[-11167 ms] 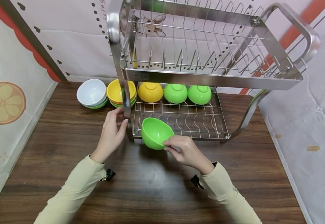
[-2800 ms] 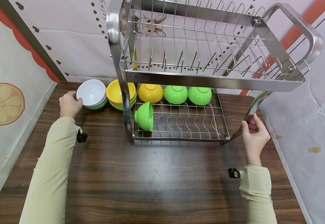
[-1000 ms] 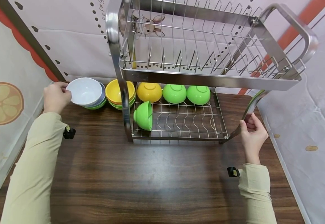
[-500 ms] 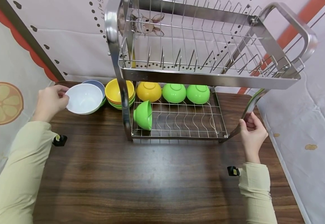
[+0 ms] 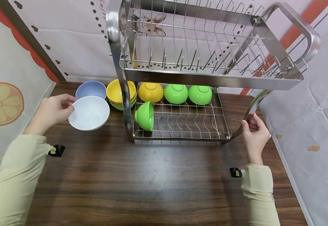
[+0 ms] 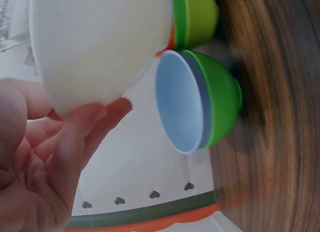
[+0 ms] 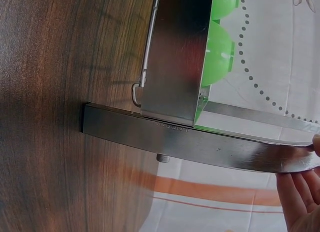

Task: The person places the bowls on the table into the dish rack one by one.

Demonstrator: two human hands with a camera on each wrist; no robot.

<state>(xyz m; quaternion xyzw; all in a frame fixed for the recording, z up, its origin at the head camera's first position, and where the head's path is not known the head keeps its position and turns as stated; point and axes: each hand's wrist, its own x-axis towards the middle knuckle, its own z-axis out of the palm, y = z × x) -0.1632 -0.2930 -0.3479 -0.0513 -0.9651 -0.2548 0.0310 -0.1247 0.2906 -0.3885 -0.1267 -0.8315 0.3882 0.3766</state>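
Observation:
My left hand (image 5: 52, 111) pinches the rim of a white bowl (image 5: 89, 113), raised in front of the stacks. In the left wrist view the white bowl (image 6: 100, 41) hides part of the background, thumb and fingers at its edge. Behind it a blue bowl (image 5: 91, 89) tops a green one (image 6: 223, 99). My right hand (image 5: 255, 136) grips the right front leg (image 7: 235, 151) of a two-tier metal dish rack (image 5: 178, 139). On the rack's lower tier a green bowl (image 5: 144, 116) stands on its side at the front left.
A stack of bowls with a yellow one (image 5: 115, 91) on top stands left of the rack. Behind the front row are an upturned orange-yellow bowl (image 5: 151, 92) and two upturned green bowls (image 5: 176, 94). The upper tier (image 5: 209, 79) overhangs them. Printed cloth walls surround the wooden table (image 5: 152, 188).
The left hand has lifted the white bowl off its stack and brought it forward, uncovering the blue bowl. Earlier, the right hand held the green bowl now on the rack.

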